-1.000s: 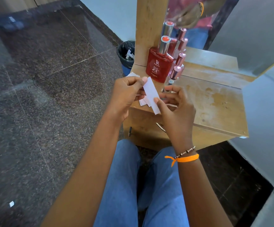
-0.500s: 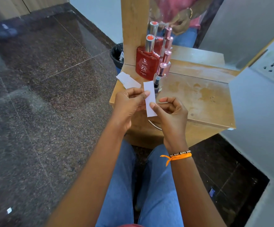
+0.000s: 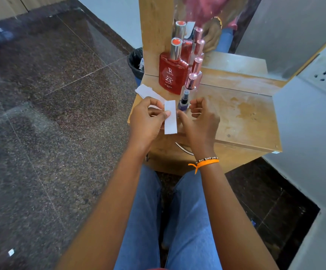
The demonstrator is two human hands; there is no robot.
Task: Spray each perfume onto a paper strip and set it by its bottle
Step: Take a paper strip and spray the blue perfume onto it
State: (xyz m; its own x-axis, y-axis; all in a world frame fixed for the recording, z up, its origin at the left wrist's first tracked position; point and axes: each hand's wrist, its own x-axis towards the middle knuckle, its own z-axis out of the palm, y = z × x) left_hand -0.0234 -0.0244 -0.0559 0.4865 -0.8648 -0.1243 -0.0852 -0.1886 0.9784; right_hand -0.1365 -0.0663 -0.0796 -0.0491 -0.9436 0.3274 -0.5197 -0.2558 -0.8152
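My left hand pinches a white paper strip upright over the front left corner of the wooden table. My right hand is just right of the strip, fingers loosely curled; its thumb tip reaches the strip's right edge. Behind the strip stands a small dark purple spray bottle. Further back are a clear bottle with a pink cap and a big red perfume bottle with a silver cap. Other white strips lie on the table left of the bottles.
A mirror stands at the table's back and reflects the bottles and hands. A black bin sits on the dark stone floor left of the table. A grey wall with a socket is close on the right. A drawer handle shows under the tabletop.
The strip has turned from tilted to upright. My right hand's fingers have come off its lower end; only the thumb stays beside it. The camera has tilted, showing more of the table.
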